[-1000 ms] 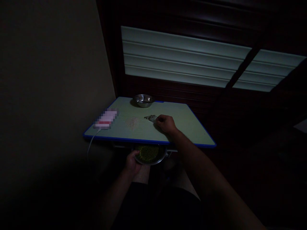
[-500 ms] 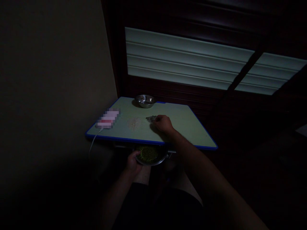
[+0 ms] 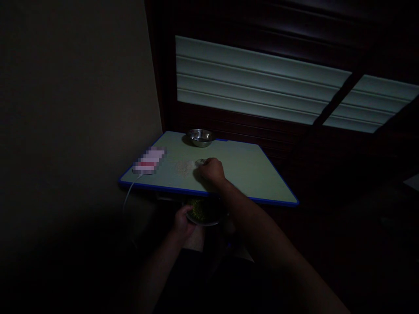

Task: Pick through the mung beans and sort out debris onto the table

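Below the front edge of the table, my left hand point(image 3: 183, 220) is closed on the rim of a metal bowl point(image 3: 207, 223), thumb over its inner side. Small yellow-green grains point(image 3: 198, 210) lie in this bowl; my right forearm and the table edge cover part of it. My right hand point(image 3: 212, 170) is closed over the tabletop, pinching a small crumpled greyish sheet point(image 3: 199, 162) whose material I cannot make out. Just left of the sheet is a thin scatter of pale grains or powder point(image 3: 183, 167) on the pale green tabletop point(image 3: 245, 170).
An empty-looking steel bowl point(image 3: 200, 138) stands at the back edge of the table. A blurred-out pink phone-like object point(image 3: 150, 160) with a white cable point(image 3: 127, 196) lies at the left. A wall point(image 3: 81, 87) borders the left side; dark slatted panels point(image 3: 255, 83) stand behind.
My right hand has moved a little left with the crumpled sheet, up to the pale scatter. My left hand still holds the bowl in about the same place.
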The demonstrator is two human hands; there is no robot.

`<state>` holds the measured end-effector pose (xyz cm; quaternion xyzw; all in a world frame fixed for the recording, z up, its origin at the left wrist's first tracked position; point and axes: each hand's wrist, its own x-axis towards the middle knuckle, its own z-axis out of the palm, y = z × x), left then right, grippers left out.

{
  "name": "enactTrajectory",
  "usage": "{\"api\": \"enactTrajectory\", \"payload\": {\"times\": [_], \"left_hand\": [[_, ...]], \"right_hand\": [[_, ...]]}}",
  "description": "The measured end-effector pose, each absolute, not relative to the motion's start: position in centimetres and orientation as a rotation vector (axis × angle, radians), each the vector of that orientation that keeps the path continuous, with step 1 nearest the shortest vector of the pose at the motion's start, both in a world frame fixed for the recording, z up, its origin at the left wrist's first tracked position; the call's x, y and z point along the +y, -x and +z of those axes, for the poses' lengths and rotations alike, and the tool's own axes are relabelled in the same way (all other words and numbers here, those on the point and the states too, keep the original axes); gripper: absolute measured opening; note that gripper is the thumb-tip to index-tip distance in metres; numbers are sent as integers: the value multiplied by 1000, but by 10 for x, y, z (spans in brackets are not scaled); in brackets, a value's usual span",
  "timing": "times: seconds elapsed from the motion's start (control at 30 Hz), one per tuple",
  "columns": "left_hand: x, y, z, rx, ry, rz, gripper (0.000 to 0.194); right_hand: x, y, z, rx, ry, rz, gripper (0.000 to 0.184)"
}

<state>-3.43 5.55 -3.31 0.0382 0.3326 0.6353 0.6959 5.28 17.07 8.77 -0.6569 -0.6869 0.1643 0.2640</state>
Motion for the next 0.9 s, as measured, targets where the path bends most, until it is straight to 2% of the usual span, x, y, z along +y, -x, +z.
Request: {"api": "enactTrajectory", "payload": {"times": [0.5,0.7,0.9], "left_hand": [[55,34,-31,774,-68,1420,16],[54,34,-33,781,-23,1427,17],[54,33,-32,771,-41,1428,22]], "right_hand": [[173,-49,81,-1681,1650,570,8],[196,-91,77,-1636,1467,583,11],[212,-138,65,-1643,1411,461,12]]}}
